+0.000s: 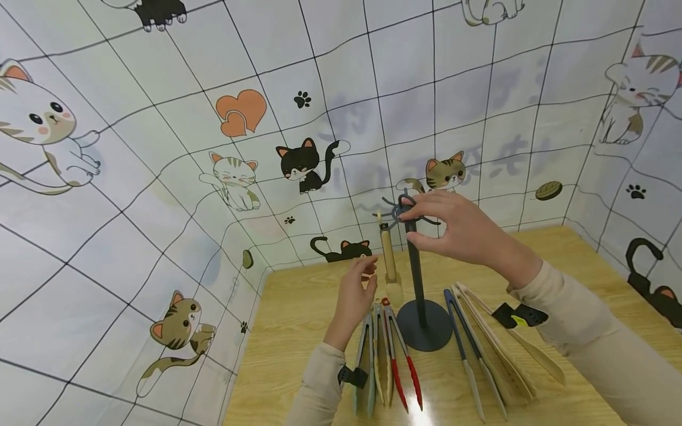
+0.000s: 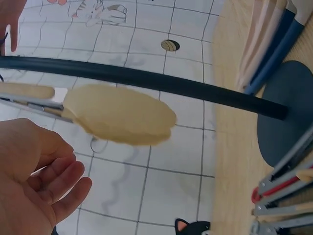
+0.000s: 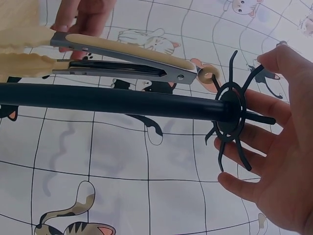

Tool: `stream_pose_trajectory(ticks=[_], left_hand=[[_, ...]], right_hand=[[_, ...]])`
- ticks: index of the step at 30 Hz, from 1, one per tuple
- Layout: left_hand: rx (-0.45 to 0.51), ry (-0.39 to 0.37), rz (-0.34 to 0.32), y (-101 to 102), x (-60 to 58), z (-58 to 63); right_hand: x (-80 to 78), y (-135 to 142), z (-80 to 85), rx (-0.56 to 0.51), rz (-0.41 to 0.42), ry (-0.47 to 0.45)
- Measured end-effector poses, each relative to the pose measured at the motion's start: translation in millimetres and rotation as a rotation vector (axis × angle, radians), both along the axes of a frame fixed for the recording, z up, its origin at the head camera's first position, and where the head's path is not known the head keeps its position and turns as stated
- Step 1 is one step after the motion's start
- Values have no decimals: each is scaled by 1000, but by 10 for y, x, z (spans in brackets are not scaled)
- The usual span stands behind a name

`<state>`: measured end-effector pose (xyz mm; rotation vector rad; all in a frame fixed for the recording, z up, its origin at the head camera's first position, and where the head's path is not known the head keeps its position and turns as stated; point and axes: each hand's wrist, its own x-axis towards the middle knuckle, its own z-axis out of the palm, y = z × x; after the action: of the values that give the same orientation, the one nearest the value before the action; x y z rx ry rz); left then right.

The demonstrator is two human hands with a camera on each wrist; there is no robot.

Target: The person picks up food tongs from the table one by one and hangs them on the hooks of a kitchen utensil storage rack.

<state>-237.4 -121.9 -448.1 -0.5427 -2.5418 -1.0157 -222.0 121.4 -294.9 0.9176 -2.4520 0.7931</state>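
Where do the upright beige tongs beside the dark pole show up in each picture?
Head: the beige tongs are just right of and below center.
Left wrist: they run from the left edge to just past center, at mid-height.
Right wrist: they cross the upper part, from the left edge to right of center.
Shared landmark: the dark pole runs alongside them.

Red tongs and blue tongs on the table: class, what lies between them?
The round base of the stand lies between the red tongs and blue tongs, near their far ends, in the head view.
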Motion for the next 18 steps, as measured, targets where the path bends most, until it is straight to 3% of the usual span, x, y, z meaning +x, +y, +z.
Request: stream_pose_trajectory(ticks=[9,14,18], left_hand=[[-7,-40,98,-248,6,-423],[-81,-111,158,-362,57,-694],[-177,-211,206,-419,112,-899]], right_hand=[[-8,20,4,0,0,14],[-22,22,6,8,8,33],[-34,23,1,7,11,34]])
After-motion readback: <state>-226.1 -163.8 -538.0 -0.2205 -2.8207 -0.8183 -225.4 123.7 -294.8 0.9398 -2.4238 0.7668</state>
